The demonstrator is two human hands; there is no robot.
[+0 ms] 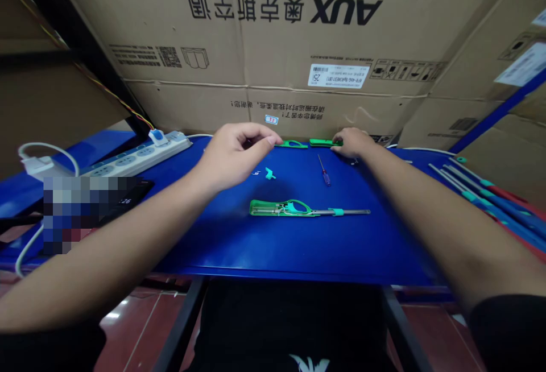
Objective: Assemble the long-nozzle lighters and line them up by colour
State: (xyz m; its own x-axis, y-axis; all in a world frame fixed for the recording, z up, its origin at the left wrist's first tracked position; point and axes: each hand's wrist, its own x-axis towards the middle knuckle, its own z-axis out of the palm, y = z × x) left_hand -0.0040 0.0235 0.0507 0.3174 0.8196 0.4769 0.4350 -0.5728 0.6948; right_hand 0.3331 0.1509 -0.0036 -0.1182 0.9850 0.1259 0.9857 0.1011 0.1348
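My left hand (pixel 236 155) hovers over the back of the table, thumb and index finger drawn together in a pinch. Whether anything small is between them cannot be made out. Just beyond its fingertips lies a green lighter casing half (pixel 295 144). My right hand (pixel 355 143) is at the back edge, its curled fingers around the right end of another green lighter casing (pixel 321 142). In front lies an opened long-nosed gas lighter (pixel 280 208), its inner parts, teal trigger and metal tube exposed. A loose teal trigger piece (pixel 269 173) and a purple-handled screwdriver (pixel 326 178) lie between the hands.
A white power strip (pixel 140 156) and a phone (pixel 128 198) sit at left on the blue table (pixel 264 249). Several metal lighter tubes (pixel 463 181) with teal pieces lie at right. A large cardboard box (pixel 273 48) stands like a wall behind.
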